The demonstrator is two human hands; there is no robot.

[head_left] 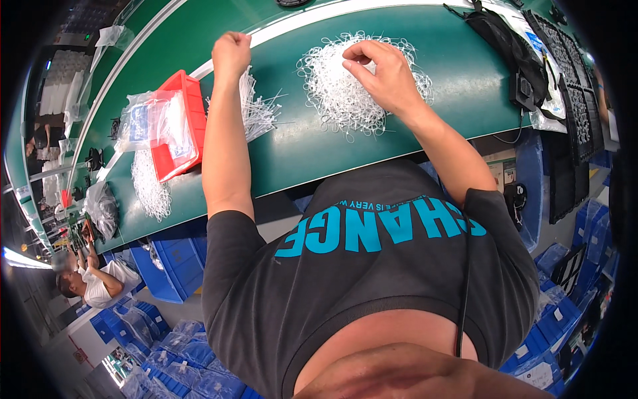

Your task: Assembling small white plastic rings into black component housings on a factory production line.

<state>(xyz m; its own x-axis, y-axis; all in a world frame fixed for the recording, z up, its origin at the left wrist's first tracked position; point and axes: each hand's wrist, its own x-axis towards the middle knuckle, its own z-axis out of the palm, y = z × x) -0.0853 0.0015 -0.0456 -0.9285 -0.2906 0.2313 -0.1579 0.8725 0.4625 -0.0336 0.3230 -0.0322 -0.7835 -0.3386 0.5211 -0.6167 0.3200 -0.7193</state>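
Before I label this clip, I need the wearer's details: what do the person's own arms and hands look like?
Short dark grey sleeves, with both forearms bare below them. The left hand and right hand wear no gloves, and neither wrist shows a watch or bracelet.

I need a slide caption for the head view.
Right fingers over white loops, left fingers near white strips, red bin nearby.

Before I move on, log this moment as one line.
left hand: fingers curled, grip unclear, near white strips | right hand: over white loop pile | red bin: left of strips, with plastic bags
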